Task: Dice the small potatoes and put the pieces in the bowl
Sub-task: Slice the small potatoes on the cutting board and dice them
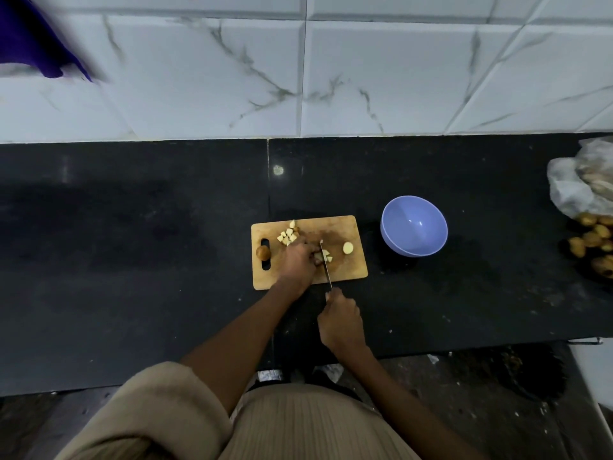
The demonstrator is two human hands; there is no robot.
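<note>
Seen from the head camera, a small potato (319, 257) is being diced on a wooden cutting board (345, 272) set on a black stone bench (132, 244). The potato is pinned by the curled fingers of the left hand (297, 260), while a knife (326, 265) is gripped by the handle in the right hand (341, 322), its blade laid across the potato. A heap of cut cubes (287, 236) is gathered at the board's far left, a cut half (348, 248) lies near its right edge, and a whole potato (263, 252) sits by the handle slot. The lilac bowl (414, 226), just right of the board, is judged unfilled: dicing is under way, and further cuts, then a transfer, are called for. More potatoes (593, 240) spill from a plastic bag (583, 180) at far right. White marbled tiles (398, 78) back the bench; a purple cloth (30, 38) hangs at upper left.
</note>
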